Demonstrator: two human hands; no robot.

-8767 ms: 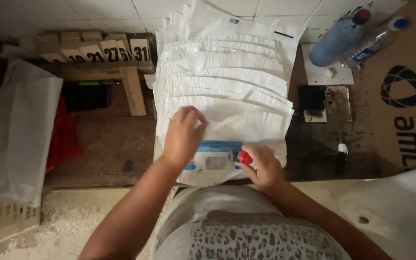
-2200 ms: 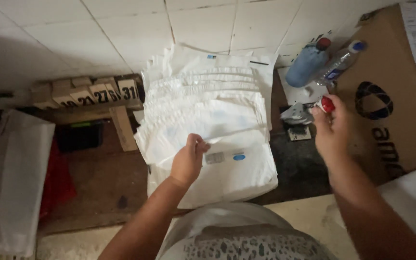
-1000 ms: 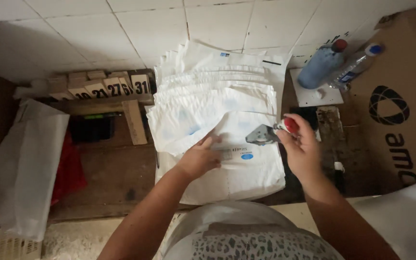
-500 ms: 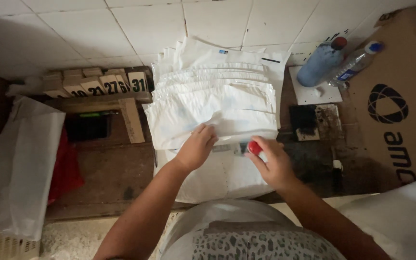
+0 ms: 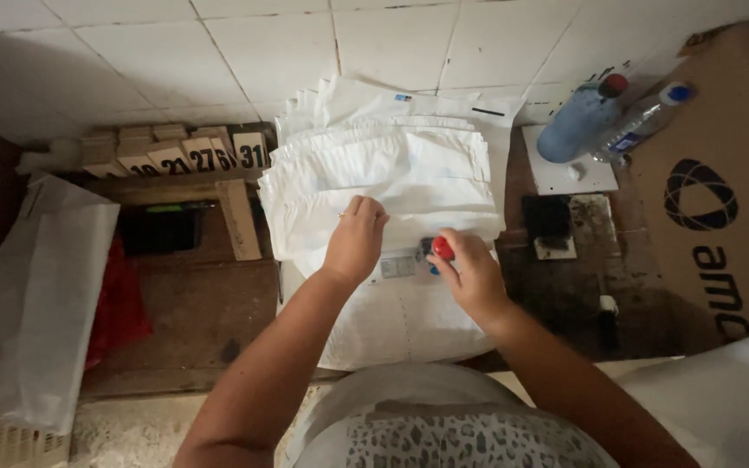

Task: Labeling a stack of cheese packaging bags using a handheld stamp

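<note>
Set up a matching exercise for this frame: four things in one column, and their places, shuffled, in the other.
Things:
1. left hand
2. right hand
3. blue bottle
4. white plastic bag

Places:
A. far left, on the brown surface
B. pressing down the stacked white bags
C. gripping a red-topped stamp
D. at the back right, near the tiled wall

Pairs: 1-B, 2-C, 3-D, 4-A

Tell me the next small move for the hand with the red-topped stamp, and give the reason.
Probably press the red-topped stamp straight down: the right hand holds it over the printed label on the front white bag, while the left hand lifts the stacked bags clear.
</note>
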